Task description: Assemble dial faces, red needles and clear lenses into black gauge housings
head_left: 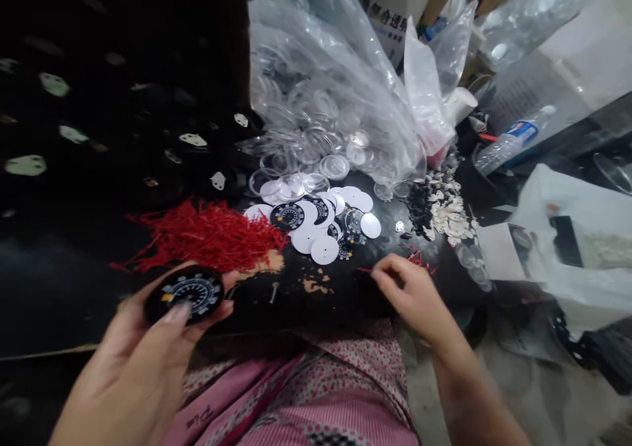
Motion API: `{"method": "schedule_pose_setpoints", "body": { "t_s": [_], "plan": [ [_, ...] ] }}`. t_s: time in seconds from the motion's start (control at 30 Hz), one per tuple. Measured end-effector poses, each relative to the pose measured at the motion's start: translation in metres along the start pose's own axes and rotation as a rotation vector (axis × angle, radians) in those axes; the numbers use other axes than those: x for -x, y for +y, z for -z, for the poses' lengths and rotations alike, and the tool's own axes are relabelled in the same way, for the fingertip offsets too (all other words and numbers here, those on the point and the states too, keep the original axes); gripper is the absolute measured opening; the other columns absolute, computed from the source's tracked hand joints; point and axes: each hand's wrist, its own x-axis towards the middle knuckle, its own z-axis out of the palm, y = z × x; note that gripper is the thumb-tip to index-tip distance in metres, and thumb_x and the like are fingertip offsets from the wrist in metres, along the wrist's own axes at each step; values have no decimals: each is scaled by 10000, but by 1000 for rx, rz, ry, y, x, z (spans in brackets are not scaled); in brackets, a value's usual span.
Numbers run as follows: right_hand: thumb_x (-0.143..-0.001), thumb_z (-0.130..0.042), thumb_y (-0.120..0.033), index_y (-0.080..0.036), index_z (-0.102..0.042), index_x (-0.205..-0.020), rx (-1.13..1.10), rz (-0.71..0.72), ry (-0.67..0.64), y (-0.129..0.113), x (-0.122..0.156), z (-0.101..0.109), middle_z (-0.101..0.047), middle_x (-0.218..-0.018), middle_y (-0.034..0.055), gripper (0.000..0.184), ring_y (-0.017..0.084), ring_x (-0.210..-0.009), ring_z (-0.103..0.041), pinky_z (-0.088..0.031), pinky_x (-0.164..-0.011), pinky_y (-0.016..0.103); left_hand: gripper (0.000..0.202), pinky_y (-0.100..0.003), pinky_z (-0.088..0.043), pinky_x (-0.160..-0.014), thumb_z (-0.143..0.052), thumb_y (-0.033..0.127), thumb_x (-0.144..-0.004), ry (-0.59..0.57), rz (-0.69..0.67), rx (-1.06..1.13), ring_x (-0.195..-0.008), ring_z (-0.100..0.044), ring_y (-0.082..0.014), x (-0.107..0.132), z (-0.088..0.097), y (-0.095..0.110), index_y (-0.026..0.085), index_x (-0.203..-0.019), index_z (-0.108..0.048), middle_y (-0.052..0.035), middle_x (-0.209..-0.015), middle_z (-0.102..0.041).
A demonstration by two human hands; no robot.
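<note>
My left hand [138, 354] is wrapped round a black round gauge [205, 291] with a white-marked dial and a yellow patch. The left thumb presses on the dial's lower middle, hiding part of it. Over the table, my right hand [415, 294] pinches a thin red pointer needle [364, 271] between thumb and fingertips. A heap of red pointer needles [207, 238] lies just beyond the left hand. Between the hands, farther back, are loose dial discs [324, 250], some white side up and others showing black printed faces.
Clear round covers [316, 143] spill from a plastic bag [340, 57] at the back. Small metal plates [447, 215] are piled to the right, by a white box [508, 251]. Black cases with pale plates [192, 140] fill the back left. A screw [274, 292] lies near the front edge.
</note>
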Motion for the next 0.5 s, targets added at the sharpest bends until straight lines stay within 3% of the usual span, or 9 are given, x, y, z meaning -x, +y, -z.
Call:
{"method": "schedule_pose_setpoints", "body": {
  "t_s": [0.1, 0.2, 0.33, 0.43, 0.5],
  "plan": [
    [-876, -521, -343, -203, -609, -758, 192, -155, 103, 32, 13, 26, -632, -695, 4, 204, 161, -638, -574, -400, -608, 267, 334, -275, -539, -918, -744, 305, -730, 35, 20, 4, -909, -698, -172, 2, -2, -2, 288, -1054, -666, 24, -964, -736],
    [-858, -549, -417, -209, -612, -726, 306, -157, 133, 28, 6, 22, -642, -653, 7, 255, 173, -577, -570, -382, -588, 290, 422, -353, -548, -931, -769, 302, -697, -30, 20, 86, -898, -701, -202, 2, -8, -5, 237, -1092, -639, -30, -1027, -710],
    [-917, -486, -256, -206, -646, -909, 170, 182, -66, -35, -19, -25, -708, -892, 33, 168, 195, -826, -642, -435, -750, 306, 341, -445, -523, -969, -698, 285, -789, -120, -56, 168, -1046, -666, -262, -2, -9, -6, 189, -1105, -617, -97, -1090, -693],
    [-936, -472, -208, -185, -639, -945, 317, 305, -141, -80, -42, -62, -702, -924, 59, 169, 215, -834, -640, -424, -757, 332, 318, -415, -514, -981, -672, 275, -824, -122, -54, 172, -1058, -666, -250, 1, -2, -4, 192, -1124, -604, -102, -1103, -695],
    [-951, -455, -223, -164, -630, -936, 462, 330, -143, -97, -55, -77, -693, -907, 87, 186, 240, -807, -640, -409, -727, 357, 319, -402, -510, -986, -648, 277, -851, -149, -21, 179, -1065, -669, -246, 3, 2, -4, 202, -1155, -591, -102, -1129, -692]
  ]
}}
